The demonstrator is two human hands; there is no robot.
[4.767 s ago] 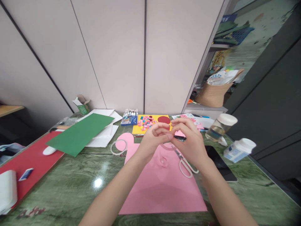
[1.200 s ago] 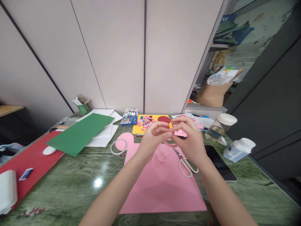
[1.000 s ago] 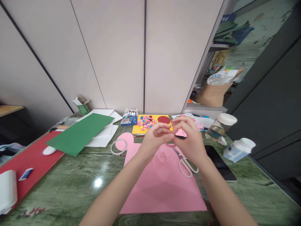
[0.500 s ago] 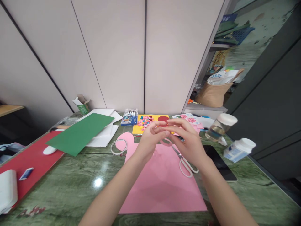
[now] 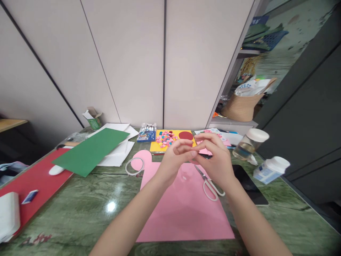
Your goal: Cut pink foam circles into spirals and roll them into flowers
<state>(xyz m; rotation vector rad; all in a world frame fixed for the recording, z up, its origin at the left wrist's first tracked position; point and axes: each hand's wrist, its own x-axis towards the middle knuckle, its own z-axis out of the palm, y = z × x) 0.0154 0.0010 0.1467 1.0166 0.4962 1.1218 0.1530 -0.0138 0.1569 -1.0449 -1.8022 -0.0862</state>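
Both of my hands are raised over a large pink paper sheet [image 5: 183, 213] on the green marble table [image 5: 80, 209]. My left hand [image 5: 174, 161] and my right hand [image 5: 217, 160] meet fingertip to fingertip, each pinching a small pink paper strip that the fingers almost wholly hide. White-handled scissors [image 5: 210, 183] lie on the pink sheet just under my right hand. A black pen [image 5: 205, 155] lies behind the fingertips.
A green sheet [image 5: 90, 151] on white papers lies at left, beside a red sheet [image 5: 32, 181]. At the back are a yellow sheet with pom-poms [image 5: 165, 138], a dark red disc [image 5: 185, 135] and a paint set [image 5: 146, 135]. To the right are a glue bottle [image 5: 249, 144], a white bottle [image 5: 270, 170] and a phone [image 5: 249, 183].
The curled pink strip that showed below my fingers half a second ago is now tucked out of sight. My right fingers have closed back into a pinch against the left fingertips.
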